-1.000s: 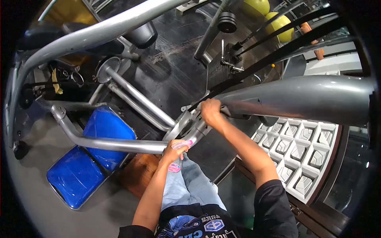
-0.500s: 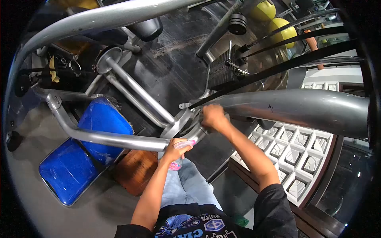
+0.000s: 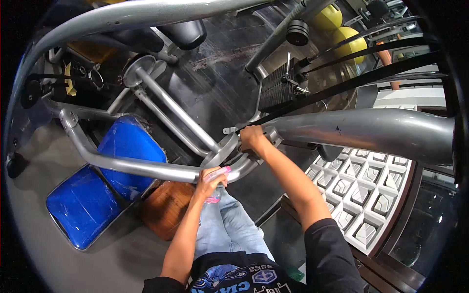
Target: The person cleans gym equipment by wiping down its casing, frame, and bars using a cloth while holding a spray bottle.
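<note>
Left hand (image 3: 210, 181) holds a pink-topped bottle (image 3: 213, 198); right hand (image 3: 251, 137) touches silver frame (image 3: 244, 167)

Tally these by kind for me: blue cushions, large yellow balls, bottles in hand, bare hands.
Blue cushions: 2
Large yellow balls: 2
Bottle: 1
Bare hands: 2
Total: 7

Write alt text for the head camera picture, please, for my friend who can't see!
In a gym, the left hand holds a pink-trimmed bottle and the right hand is on a silver machine frame. A blue chair is at left.
</note>
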A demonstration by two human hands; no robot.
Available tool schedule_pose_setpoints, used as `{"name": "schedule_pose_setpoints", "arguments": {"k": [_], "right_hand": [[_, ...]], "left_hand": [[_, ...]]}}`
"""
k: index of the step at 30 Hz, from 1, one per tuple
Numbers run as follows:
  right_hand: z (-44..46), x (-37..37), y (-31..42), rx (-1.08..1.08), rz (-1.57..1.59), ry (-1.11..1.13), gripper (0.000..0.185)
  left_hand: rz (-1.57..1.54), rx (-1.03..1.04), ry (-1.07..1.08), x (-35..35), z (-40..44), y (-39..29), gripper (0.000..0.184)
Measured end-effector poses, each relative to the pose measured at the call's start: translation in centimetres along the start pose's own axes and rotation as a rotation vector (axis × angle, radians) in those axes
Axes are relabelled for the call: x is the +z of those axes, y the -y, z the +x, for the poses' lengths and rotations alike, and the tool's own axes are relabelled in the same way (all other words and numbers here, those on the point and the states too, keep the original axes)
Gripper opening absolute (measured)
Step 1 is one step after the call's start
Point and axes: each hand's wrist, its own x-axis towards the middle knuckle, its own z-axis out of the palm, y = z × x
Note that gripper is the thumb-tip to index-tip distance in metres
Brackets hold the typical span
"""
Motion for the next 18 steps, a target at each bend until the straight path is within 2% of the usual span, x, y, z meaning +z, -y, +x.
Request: {"name": "schedule_pose_setpoints", "arguments": {"k": [2,3,4,6,7,8,10,12,14,16,18], "right_hand": [[1.1,2.5,1.1,0.048,0.025,-0.036,0.028],[1.2,2.8,1.7,0.098,0.017,-0.053,0.027],[1.2,3.2,2.2,0.146,0.01,-0.067,0.026],[0.3,2.9,2.7,0.151,0.008,-0.052,0.025],[-0.9,1.6,3.0,0.068,0.023,-0.012,0.025],[-2.1,0.2,3.4,-0.015,0.036,0.028,0.025],[-4.1,-3.0,4.4,-0.026,-0.011,0.11,0.024],[-4.0,-3.2,4.3,-0.038,-0.056,0.191,0.023],[-2.5,-0.7,2.6,0.166,0.067,0.077,0.023],[-1.6,1.9,2.1,0.159,0.117,-0.007,0.027],[-1.4,4.1,3.7,0.124,-0.064,-0.262,0.019]], "left_hand": [[-0.002,0.011,-0.036,-0.2,-0.1,0.7,0.02],[0.297,0.113,0.01,-0.9,0.1,0.3,0.017],[0.298,0.111,0.008,-1.2,0.1,-0.1,0.017],[0.531,0.279,-0.077,-1.7,0.2,-0.9,0.016],[0.58,0.369,-0.075,-2.4,0.5,0.0,0.019],[0.578,0.368,-0.075,-2.9,0.5,-0.2,0.019],[0.55,0.227,0.02,-3.5,0.6,-0.9,0.021],[0.567,0.216,0.05,-4.0,1.0,-1.0,0.021],[0.546,0.255,0.091,-4.4,1.6,-0.9,0.024],[0.584,0.284,0.136,-4.8,1.8,-0.9,0.025],[0.624,0.31,0.182,-4.8,1.7,-0.9,0.026]]}}
